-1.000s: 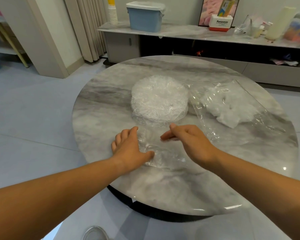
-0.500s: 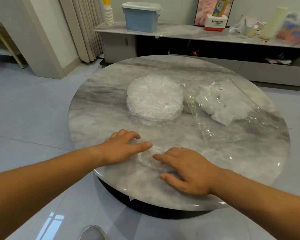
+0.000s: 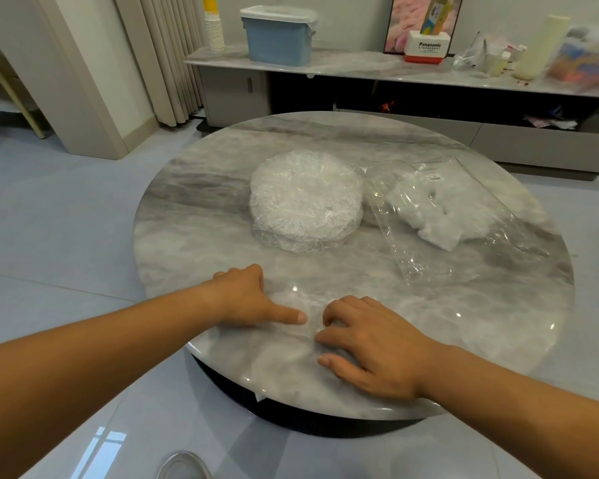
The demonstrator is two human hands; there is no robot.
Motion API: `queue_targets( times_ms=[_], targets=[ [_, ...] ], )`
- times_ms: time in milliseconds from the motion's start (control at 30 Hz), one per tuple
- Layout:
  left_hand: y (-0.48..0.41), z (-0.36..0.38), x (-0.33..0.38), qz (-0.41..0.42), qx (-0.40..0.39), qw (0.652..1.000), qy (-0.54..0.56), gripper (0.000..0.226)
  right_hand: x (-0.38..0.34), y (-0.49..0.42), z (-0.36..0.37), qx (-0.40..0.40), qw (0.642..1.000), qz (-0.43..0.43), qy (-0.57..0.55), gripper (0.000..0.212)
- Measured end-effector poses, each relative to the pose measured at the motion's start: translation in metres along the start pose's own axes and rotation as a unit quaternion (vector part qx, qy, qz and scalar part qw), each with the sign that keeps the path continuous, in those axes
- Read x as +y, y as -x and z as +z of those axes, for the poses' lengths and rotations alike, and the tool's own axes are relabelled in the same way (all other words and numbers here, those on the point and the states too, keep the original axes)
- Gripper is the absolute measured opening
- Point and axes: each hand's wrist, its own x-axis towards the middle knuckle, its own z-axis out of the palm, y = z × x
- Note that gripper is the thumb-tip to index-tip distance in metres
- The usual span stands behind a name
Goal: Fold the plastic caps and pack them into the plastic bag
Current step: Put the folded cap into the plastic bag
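Plastic cap [image 3: 308, 311], clear and crumpled, lies flat at the near edge of the table [image 3: 194, 236], between our two hands. Our left hand [image 3: 246, 299] presses it with an outstretched thumb and grasps nothing. Our right hand [image 3: 370, 344] rests bent fingertips on it; we cannot tell whether they pinch the film. Beyond stand a stack of caps [image 3: 306, 198] and, just right of it, the plastic bag [image 3: 405, 250] holding folded caps [image 3: 440, 216]; its small label [image 3: 434, 177] is illegible. A box [image 3: 426, 48] on the far sideboard [image 3: 360, 67] reads "Panasonic".
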Motion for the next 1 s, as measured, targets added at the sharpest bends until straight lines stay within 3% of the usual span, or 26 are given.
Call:
queue_targets(
  times_ms=[233, 433, 667, 833, 900, 1000],
  targets=[
    [-0.004, 0.002, -0.008, 0.03, 0.036, 0.999, 0.024, 0.041, 0.002, 0.002, 0.0, 0.003, 1.0, -0.001, -0.001, 0.049],
    [-0.001, 0.004, -0.015, 0.062, 0.041, 0.997, 0.031, 0.039, 0.005, 0.003, -0.002, 0.006, 1.0, 0.0, -0.003, 0.05],
    [-0.002, 0.013, -0.014, 0.134, 0.111, 0.984, 0.03, 0.036, -0.011, -0.005, -0.014, 0.123, 0.992, -0.003, 0.001, 0.047],
    [-0.002, 0.017, -0.002, 0.139, 0.089, 0.975, 0.148, 0.032, -0.017, -0.012, -0.005, 0.036, 0.998, 0.018, -0.046, 0.055],
    [-0.002, 0.017, 0.001, 0.1, 0.057, 0.967, 0.229, 0.032, -0.013, -0.011, 0.001, 0.003, 0.998, 0.029, -0.064, 0.06],
    [-0.002, 0.013, -0.003, 0.037, 0.01, 0.963, 0.267, 0.036, -0.01, -0.008, 0.005, -0.013, 0.998, 0.024, -0.06, 0.061]
  ],
)
